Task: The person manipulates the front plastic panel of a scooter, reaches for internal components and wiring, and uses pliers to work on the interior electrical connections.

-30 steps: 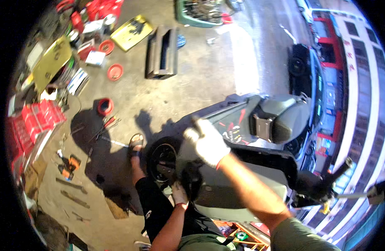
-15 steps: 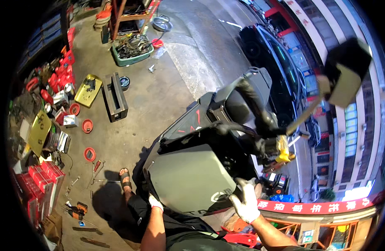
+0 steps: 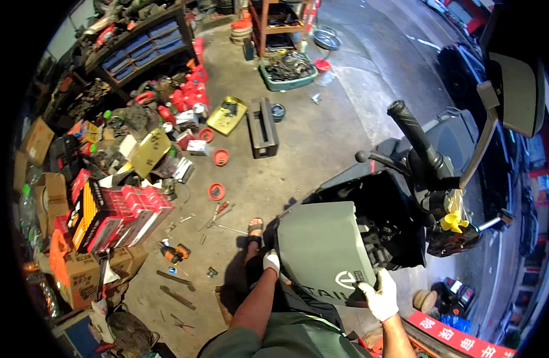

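Observation:
My left hand (image 3: 271, 262), in a white glove, is closed on the lower left edge of a grey-green scooter body panel (image 3: 316, 244) with a pale emblem. My right hand (image 3: 380, 296), also gloved, grips the panel's lower right edge, thumb on its face. Behind and right of the panel is the scooter's dark, open front cavity (image 3: 394, 235). Above it stand the black handlebar grip (image 3: 422, 134), a lever and a large mirror (image 3: 513, 95). A yellow propeller-shaped ornament (image 3: 454, 222) hangs beside the handlebar.
At left lie red boxes (image 3: 140, 212), cartons, cans, a yellow tray (image 3: 226, 114), an orange drill (image 3: 173, 253) and scattered hand tools. A metal channel (image 3: 262, 128), green tub (image 3: 289, 85) and wooden rack (image 3: 280, 24) stand ahead. A car (image 3: 459, 71) is at right; my sandalled foot (image 3: 255, 232) is beside the scooter.
My right hand came down from over the panel's upper part to grip its lower right edge. The dark cavity behind the panel shows more. My view has swung, showing more workshop clutter.

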A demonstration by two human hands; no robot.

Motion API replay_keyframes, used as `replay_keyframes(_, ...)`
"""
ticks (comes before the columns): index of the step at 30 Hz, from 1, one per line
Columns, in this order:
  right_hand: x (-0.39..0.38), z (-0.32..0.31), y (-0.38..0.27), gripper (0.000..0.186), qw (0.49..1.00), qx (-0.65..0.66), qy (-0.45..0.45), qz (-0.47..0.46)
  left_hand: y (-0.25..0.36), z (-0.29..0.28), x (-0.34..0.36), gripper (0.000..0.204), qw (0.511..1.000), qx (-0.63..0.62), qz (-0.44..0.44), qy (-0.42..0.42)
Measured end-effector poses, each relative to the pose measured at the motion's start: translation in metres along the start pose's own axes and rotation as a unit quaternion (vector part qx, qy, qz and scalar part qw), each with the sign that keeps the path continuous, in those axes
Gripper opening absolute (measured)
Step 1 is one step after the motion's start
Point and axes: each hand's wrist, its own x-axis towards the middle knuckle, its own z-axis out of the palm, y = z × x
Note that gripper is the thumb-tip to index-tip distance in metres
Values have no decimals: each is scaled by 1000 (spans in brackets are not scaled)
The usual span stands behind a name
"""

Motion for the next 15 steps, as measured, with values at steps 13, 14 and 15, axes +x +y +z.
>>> replay_keyframes(13,7,-3,-5,37,996,73,-45,-34,145,-24,-93,42,966,207,138,-68)
replay_keyframes(14,7,-1,-1,36,995,78,-49,-31,143,-26,-87,42,963,191,178,-64)
replay_keyframes(15,7,-1,-1,36,996,66,-49,-30,136,-32,-71,42,959,214,173,-60)
